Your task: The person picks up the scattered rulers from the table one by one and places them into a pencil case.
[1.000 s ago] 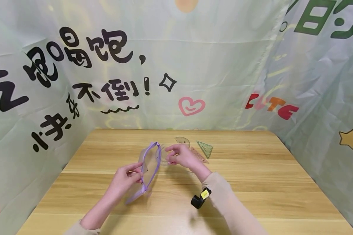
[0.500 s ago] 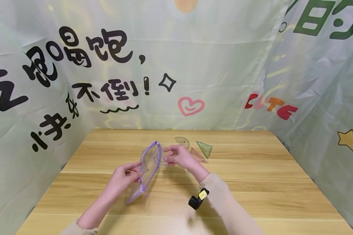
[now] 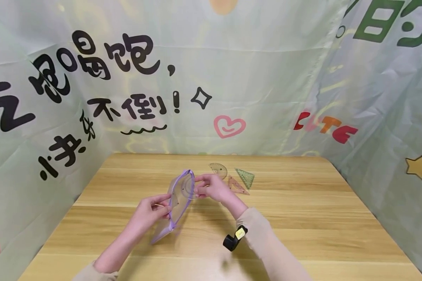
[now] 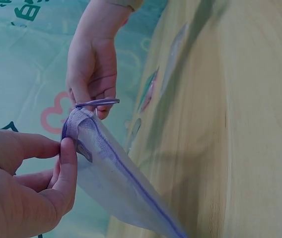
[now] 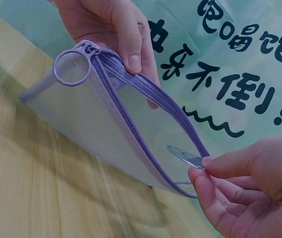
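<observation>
A translucent white zipper pouch (image 5: 81, 114) with purple edging stands tilted over the table, its zipper undone and mouth gaping to the right. My left hand (image 3: 149, 212) pinches one edge of that mouth between thumb and fingers. A purple ring pull (image 5: 71, 68) hangs at the zipper's near end in the right wrist view. With thumb and fingertips my right hand (image 3: 212, 187) pinches a clear protractor (image 5: 183, 156), whose front part reaches into the mouth at the far end. In the head view the protractor (image 3: 187, 188) shows through the pouch's opening.
Beyond my right hand a yellowish protractor (image 3: 218, 169), a green set square (image 3: 246, 178) and a pink set square (image 3: 236, 185) lie on the wooden table (image 3: 285, 218). Printed cloth (image 3: 267, 86) hangs behind and at both sides. A black wrist camera (image 3: 232, 241) juts from my right sleeve.
My right hand has moved slightly left, carrying the clear protractor from just outside the pouch's mouth to partly inside it. My left hand keeps its hold on the pouch, almost still.
</observation>
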The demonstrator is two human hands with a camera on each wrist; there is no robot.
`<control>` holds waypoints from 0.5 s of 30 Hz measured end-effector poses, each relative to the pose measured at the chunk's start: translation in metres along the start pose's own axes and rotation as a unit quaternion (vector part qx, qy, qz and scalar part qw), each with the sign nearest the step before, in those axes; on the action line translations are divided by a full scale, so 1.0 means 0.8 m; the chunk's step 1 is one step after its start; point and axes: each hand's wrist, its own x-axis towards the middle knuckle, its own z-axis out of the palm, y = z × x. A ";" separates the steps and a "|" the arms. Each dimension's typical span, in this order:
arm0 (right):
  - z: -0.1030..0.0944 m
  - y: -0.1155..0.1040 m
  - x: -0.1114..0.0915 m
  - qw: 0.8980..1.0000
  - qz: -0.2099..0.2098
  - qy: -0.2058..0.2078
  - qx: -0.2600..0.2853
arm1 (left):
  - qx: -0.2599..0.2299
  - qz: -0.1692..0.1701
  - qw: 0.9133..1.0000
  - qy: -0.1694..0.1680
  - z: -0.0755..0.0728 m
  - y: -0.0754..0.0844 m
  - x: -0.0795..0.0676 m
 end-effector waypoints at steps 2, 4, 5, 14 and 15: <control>0.000 0.002 0.000 1.000 -0.001 0.002 0.001 | -0.001 0.002 1.000 -0.001 0.001 -0.001 0.001; 0.001 0.002 0.000 1.000 -0.003 0.003 0.002 | -0.003 0.000 1.000 0.002 0.002 0.000 0.001; 0.002 0.001 0.000 1.000 -0.004 0.003 0.003 | -0.003 -0.001 1.000 0.003 0.002 0.000 0.001; 0.011 0.002 0.008 1.000 -0.003 0.003 0.001 | -0.003 -0.004 1.000 0.012 0.002 0.000 0.001; 0.013 0.003 0.009 1.000 -0.002 0.002 0.003 | -0.004 -0.004 1.000 0.012 0.002 0.000 0.001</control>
